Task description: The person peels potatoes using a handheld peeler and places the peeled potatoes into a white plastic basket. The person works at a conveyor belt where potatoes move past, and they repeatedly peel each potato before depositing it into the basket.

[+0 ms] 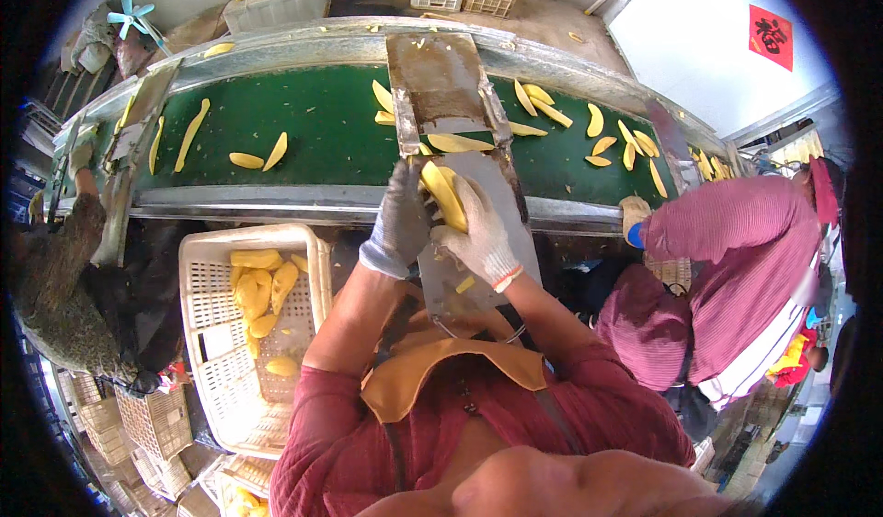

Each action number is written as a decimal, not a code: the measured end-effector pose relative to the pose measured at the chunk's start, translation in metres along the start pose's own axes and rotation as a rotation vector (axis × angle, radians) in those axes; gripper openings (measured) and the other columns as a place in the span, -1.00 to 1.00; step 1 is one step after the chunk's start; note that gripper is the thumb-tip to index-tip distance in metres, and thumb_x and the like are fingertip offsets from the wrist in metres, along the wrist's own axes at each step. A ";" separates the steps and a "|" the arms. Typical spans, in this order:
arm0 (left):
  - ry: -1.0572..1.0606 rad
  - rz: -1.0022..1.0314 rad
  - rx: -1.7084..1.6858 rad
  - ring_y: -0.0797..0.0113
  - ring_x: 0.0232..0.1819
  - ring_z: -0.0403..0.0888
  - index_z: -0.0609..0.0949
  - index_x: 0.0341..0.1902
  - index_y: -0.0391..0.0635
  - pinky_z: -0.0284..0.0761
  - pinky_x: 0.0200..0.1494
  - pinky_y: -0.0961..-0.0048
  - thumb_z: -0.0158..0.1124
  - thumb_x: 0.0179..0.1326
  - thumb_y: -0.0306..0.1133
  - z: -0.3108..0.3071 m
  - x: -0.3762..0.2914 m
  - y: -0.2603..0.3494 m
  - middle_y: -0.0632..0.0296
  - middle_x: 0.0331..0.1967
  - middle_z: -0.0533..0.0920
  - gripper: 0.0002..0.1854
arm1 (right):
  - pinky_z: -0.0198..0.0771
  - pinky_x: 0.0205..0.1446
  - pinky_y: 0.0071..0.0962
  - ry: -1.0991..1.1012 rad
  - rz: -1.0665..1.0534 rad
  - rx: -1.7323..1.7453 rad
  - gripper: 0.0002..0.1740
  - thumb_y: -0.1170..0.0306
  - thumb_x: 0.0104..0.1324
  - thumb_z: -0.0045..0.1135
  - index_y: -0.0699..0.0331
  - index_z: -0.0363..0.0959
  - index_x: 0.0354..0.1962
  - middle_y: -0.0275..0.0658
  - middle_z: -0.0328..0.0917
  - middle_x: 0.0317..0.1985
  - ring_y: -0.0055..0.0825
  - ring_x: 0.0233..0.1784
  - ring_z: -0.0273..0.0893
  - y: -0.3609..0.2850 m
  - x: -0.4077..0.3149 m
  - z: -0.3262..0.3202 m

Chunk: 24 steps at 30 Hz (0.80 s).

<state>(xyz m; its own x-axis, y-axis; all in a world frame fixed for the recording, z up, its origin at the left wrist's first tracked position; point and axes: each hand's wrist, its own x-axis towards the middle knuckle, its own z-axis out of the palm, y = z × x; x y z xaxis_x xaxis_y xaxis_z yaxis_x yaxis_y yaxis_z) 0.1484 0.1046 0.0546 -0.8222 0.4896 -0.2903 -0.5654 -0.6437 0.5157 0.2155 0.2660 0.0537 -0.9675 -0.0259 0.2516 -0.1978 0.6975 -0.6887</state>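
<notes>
My right hand [481, 231], in a white knit glove, grips long yellow fruit pieces [445, 196] that look like peeled mango. Close against their left side is my left hand [400, 220] in a grey-coated glove; its fingertips are partly hidden, and I cannot tell whether it holds anything. Both hands are above a narrow grey board [441, 286] that runs from my apron [448, 372] towards the conveyor. A small yellow scrap [465, 284] lies on the board. Beyond my fingers, a long yellow slice [460, 143] lies across the board's far end.
Yellow slices are scattered over the green conveyor belt [331, 117], which a stained bridge plate [434, 68] crosses. A white plastic crate [314, 262] with yellow pieces stands at my left. Co-workers are on both sides; a gloved hand [633, 217] rests by the belt's right edge.
</notes>
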 end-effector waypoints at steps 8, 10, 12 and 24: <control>0.232 0.074 0.344 0.12 0.32 0.64 0.54 0.55 -0.10 0.65 0.29 0.15 0.37 0.59 -0.05 -0.011 -0.030 -0.015 0.07 0.39 0.63 -0.39 | 0.49 0.44 0.03 0.182 0.000 -0.076 -0.34 0.42 0.30 0.40 0.30 0.46 0.35 0.15 0.59 0.25 0.24 0.32 0.56 0.013 0.065 -0.007; 0.250 0.086 0.284 0.13 0.23 0.70 0.59 0.49 -0.09 0.68 0.27 0.19 0.37 0.57 -0.10 -0.035 -0.057 -0.002 0.06 0.31 0.68 -0.45 | 0.47 0.47 0.07 0.177 -0.032 -0.267 -0.31 0.38 0.31 0.39 0.25 0.47 0.39 0.11 0.54 0.34 0.25 0.37 0.53 0.015 0.073 -0.003; 0.358 0.323 0.447 0.17 0.12 0.75 0.65 0.42 -0.09 0.70 0.23 0.24 0.38 0.56 -0.17 -0.078 -0.086 0.017 0.08 0.21 0.73 -0.53 | 0.45 0.52 0.10 0.196 -0.226 -0.461 -0.30 0.36 0.35 0.36 0.20 0.49 0.44 0.04 0.51 0.42 0.19 0.44 0.51 0.018 0.076 0.000; 1.855 -0.032 1.074 -0.21 0.38 0.64 0.60 0.48 -0.17 0.55 0.45 0.04 0.44 0.42 -0.13 -0.459 -0.339 0.002 -0.18 0.39 0.61 -0.36 | 0.40 0.62 0.03 -0.033 -0.369 -0.662 -0.35 0.26 0.50 0.24 0.31 0.44 0.47 0.16 0.48 0.45 0.17 0.51 0.46 0.140 0.254 0.033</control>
<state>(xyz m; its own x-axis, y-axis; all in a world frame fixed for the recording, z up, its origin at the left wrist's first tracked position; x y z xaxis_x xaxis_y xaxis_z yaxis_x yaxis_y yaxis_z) 0.3954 -0.3325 -0.2156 -0.2921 -0.9326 -0.2120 -0.8798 0.1752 0.4418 -0.0628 0.3339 -0.0011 -0.8634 -0.3550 0.3586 -0.3836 0.9235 -0.0093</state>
